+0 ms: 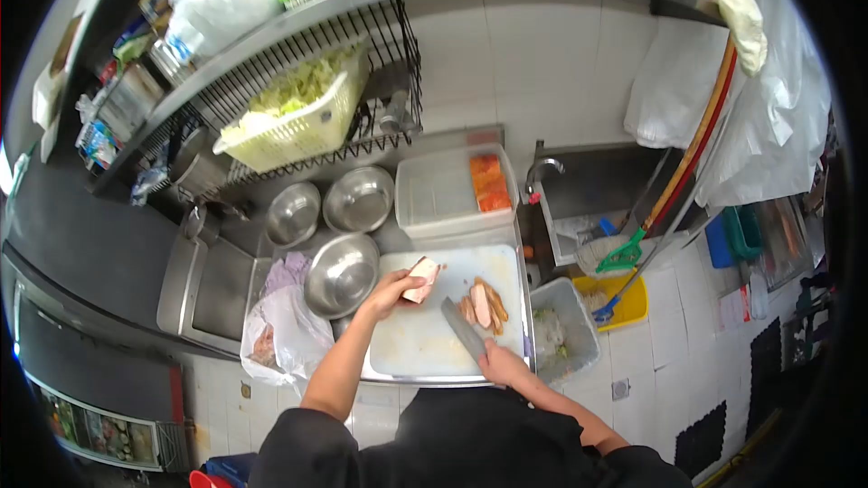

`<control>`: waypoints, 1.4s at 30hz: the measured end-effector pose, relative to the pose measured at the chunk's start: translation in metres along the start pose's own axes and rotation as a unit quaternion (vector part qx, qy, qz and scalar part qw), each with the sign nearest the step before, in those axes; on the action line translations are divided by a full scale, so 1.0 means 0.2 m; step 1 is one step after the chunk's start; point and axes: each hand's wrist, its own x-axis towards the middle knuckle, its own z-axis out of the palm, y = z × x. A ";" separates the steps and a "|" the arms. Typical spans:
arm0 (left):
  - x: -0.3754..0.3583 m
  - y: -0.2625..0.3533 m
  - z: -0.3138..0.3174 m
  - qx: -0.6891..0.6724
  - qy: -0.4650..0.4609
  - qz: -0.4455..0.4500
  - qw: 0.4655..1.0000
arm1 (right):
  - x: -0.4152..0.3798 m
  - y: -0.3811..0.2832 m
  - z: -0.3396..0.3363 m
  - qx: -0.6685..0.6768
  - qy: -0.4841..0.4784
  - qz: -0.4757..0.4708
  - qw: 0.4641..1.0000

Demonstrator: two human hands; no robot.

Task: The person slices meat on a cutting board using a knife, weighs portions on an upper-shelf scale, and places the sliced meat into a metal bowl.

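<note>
My left hand grips a pale block of meat with a reddish-brown edge, over the upper left of the white cutting board. Wrapped round a handle at the board's lower right is my right hand, holding a broad-bladed kitchen knife. The blade points up and left, apart from the block. Just right of the knife lie several cut pieces of meat, pale inside and browned outside. The handle is mostly hidden by my fingers.
Three steel bowls stand left and behind. A plastic bin behind the board holds an orange-red slab. A white bag sits left, a waste bin right. Above hangs a rack with a lettuce basket.
</note>
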 end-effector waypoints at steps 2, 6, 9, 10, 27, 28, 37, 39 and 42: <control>-0.06 0.16 0.01 -0.189 -0.096 0.063 0.975 | 0.03 0.03 0.02 0.014 -0.006 -0.005 1.000; -0.48 0.99 0.14 -0.098 -0.192 0.328 0.920 | 0.10 0.10 0.07 0.016 0.005 -0.043 0.999; -0.77 1.65 0.24 0.039 -0.057 0.598 0.798 | 0.05 0.04 0.01 0.000 -0.010 -0.034 0.999; -0.87 1.89 0.25 0.134 -0.011 0.645 0.752 | 0.06 0.05 0.02 0.002 -0.008 -0.034 0.999; -0.87 3.28 0.34 0.403 0.137 0.461 0.779 | 0.19 0.16 0.12 -0.016 -0.046 -0.017 0.999; -0.88 3.27 0.34 0.414 0.149 0.453 0.776 | 0.19 0.17 0.12 -0.014 -0.048 -0.018 0.999; -0.81 3.30 0.27 0.418 0.124 0.450 0.780 | 0.11 0.11 0.07 0.002 -0.018 -0.020 1.000; -0.79 3.32 0.25 0.415 0.101 0.455 0.781 | 0.10 0.10 0.05 -0.003 -0.019 -0.018 1.000; -0.80 3.33 0.25 0.429 0.132 0.455 0.769 | 0.07 0.06 0.02 -0.006 -0.023 -0.008 1.000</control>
